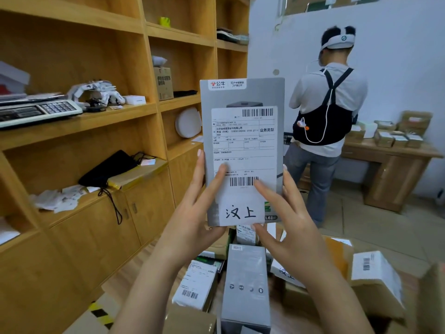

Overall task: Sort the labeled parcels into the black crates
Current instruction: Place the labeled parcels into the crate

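Between the two raised hands stands one grey parcel point(243, 150), upright, its white shipping label point(243, 150) facing the camera. The left hand point(192, 213) clasps the parcel's left edge, thumb laid across the label; the right hand point(291, 225) clasps the right edge and lower corner, fingers pressed to the front beside a white slip with two handwritten characters point(240, 212). Two barcodes show on the label, one near its top and one just above the right hand's fingertips.

Below the hands lies a heap of further parcels: a grey box point(245, 285) directly beneath the wrists, a white-labelled packet point(195, 285) under the left forearm, and a brown carton point(375, 280) with a label to the right of the right forearm (the heap runs on out of view, so no full count is possible).

Left of the left hand rise wooden shelves point(96, 112) carrying a scale point(36, 112) and a black pouch point(108, 168). Beyond the right hand, partly hidden by the held parcel, a second person point(325, 116) stands with back turned at a wooden desk point(390, 169) stacked with small boxes. No black crate can be clearly made out.
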The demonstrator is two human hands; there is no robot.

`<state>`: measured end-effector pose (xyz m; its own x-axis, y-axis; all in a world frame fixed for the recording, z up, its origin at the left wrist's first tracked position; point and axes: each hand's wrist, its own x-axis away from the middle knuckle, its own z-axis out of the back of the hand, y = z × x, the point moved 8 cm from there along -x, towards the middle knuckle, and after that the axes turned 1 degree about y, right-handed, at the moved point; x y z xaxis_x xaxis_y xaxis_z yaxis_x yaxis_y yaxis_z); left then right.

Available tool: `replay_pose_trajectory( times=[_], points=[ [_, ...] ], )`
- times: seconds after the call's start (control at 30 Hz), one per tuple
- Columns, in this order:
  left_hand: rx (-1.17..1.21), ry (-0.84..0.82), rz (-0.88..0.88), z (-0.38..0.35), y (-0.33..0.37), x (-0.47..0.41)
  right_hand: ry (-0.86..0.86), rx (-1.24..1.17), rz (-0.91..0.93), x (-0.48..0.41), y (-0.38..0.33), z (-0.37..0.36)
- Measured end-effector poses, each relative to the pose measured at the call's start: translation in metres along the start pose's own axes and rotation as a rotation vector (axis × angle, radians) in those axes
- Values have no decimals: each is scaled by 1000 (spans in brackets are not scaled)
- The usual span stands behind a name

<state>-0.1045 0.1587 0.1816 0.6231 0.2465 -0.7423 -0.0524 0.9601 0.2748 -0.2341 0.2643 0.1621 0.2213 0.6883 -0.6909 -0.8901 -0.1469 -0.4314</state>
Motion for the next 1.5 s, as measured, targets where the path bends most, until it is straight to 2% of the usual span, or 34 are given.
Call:
replay_pose_trajectory(
  times=[0.37,0.7,0.9,1.13,1.5],
  points=[
    [-44,53,137,51,-16,45,-86,-119,76,-10,-38,-47],
    [-202,107,345,159,-43,136,-234,-311,180,-18,-138,-140],
    [-288,126,568,248,-50,231,-431,-397,256,-2,-240,-219],
    [-422,217,779,378,-40,369,-727,-542,389,41,-401,-324],
    [-576,415,1232,523,-2,599,-1225,-556,611,147,-631,-465]
  ],
)
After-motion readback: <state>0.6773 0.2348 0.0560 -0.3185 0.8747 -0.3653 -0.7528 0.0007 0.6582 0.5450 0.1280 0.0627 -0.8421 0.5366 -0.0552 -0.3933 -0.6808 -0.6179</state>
